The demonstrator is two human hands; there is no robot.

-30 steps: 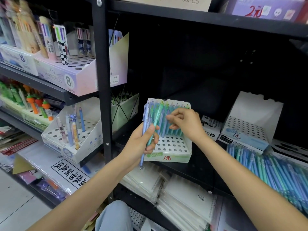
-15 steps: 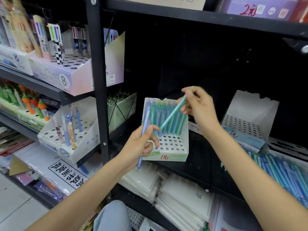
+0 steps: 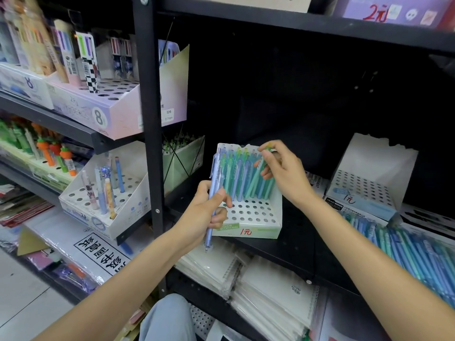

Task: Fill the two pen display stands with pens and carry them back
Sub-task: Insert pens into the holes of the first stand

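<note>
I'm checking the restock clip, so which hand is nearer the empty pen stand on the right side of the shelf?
Right. The right hand is at the half-filled stand, beside the empty stand. The left hand, gripping a lilac pen, is on that stand's far side.

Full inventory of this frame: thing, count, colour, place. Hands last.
green-label pen stand: one, white, shelf centre, back rows filled
pens in that stand: a dozen or so, teal, green, blue
second pen stand: one, white, blue label, right, no pens in it
loose pens: a pile, blue and teal, shelf far right
notebooks: stacks, white, wrapped, shelf below
stand marked 8: one, lilac, upper left shelf
sparse pen stand: one, white, lower left, a few pens
carrot-topped pens: several, orange and green, far left
blue pen: one, in left hand
green pen: one, in right hand
left hand: grips blue pen
right hand: pinches green pen at stand's back row
</note>
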